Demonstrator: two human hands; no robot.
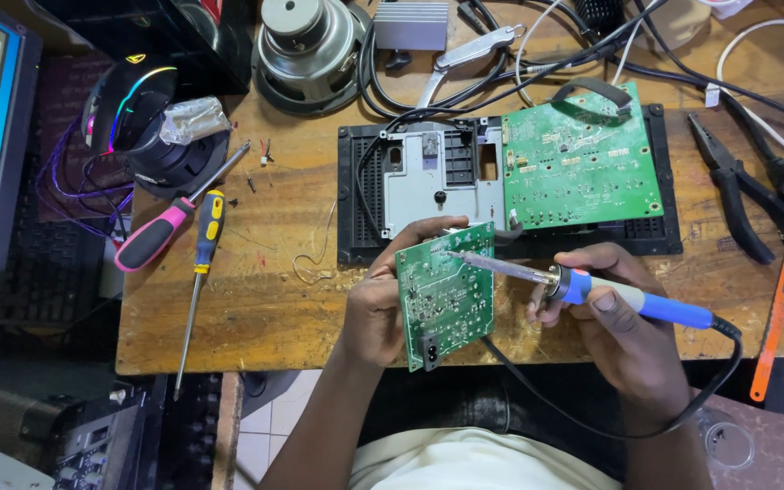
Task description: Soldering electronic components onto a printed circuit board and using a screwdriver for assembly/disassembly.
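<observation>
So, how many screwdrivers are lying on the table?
2: a pink-handled screwdriver left of the boards and a yellow-handled screwdriver just right of it, both on the wooden table. Others may be hidden under clutter.

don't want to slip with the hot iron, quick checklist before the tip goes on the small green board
1. Left hand grips the small green board by its edge: ok.
2. Right hand holds the soldering iron on its blue handle, clear of the metal: ok.
3. Tip over the board's upper part; contact: cannot tell.
4. Iron's cord hangs free under the right wrist: ok.
5. Solder wire in either hand: not ok, none seen.
6. Tip heat: cannot tell.
</observation>
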